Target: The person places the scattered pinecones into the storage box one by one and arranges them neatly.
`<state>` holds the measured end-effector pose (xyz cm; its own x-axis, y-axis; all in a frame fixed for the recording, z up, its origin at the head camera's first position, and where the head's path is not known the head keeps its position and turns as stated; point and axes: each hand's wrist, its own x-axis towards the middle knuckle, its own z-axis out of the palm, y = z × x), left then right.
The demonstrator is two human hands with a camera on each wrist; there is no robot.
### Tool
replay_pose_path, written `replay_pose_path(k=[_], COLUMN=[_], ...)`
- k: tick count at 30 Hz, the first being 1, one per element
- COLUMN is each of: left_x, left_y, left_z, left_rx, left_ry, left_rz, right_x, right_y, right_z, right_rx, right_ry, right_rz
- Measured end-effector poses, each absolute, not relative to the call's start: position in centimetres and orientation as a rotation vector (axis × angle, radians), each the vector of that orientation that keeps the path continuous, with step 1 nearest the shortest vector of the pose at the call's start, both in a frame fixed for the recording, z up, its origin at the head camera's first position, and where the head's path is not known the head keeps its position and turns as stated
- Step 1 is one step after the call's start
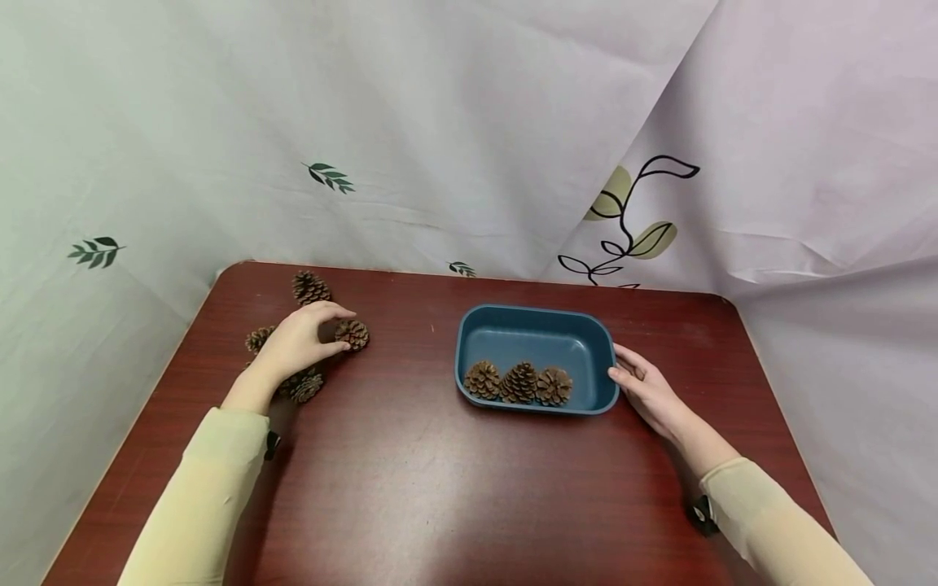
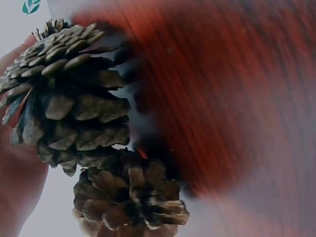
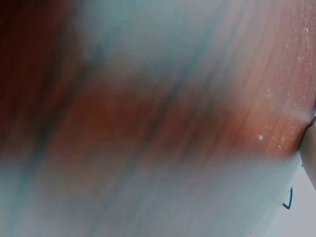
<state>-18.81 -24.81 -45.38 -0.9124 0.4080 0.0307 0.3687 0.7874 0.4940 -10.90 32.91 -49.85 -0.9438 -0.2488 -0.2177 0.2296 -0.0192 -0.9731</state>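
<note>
As the right hand (image 1: 648,391) grips the box (image 1: 523,338), three pinecones (image 1: 519,383) inside, left hand (image 1: 300,338) at another pinecone (image 1: 356,334) left of the box, grip unclear.

Three pinecones (image 1: 519,382) in blue tray (image 1: 538,340)

head: forward-down | left wrist: near pinecones (image 2: 69,111) | right wrist: low (all share table (image 1: 410,488))

Plain pale-yellow fabric sleeves (image 1: 201,500)
Small black device (image 1: 273,444) at the left cuff (image 1: 243,427); pale-marked black device (image 1: 703,516) at the right cuff (image 1: 725,480).
</note>
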Motion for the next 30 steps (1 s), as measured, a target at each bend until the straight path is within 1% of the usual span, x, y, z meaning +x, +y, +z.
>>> replay_pose_path(k=[15,30], left_x=[-19.01,-18.64], left_y=[-24.69,-24.45], left_z=[-46.21,-45.97], left_rx=[0.605,0.623], left_ry=[2.874,2.913], left_rz=[0.794,0.815], right_x=[-10.88,-10.99], right_y=[32.96,33.02], right_z=[-50.01,-50.06], right_rx=[-0.022,-0.047], right_ry=[1.925,1.921], right_rz=[-2.049,-2.043])
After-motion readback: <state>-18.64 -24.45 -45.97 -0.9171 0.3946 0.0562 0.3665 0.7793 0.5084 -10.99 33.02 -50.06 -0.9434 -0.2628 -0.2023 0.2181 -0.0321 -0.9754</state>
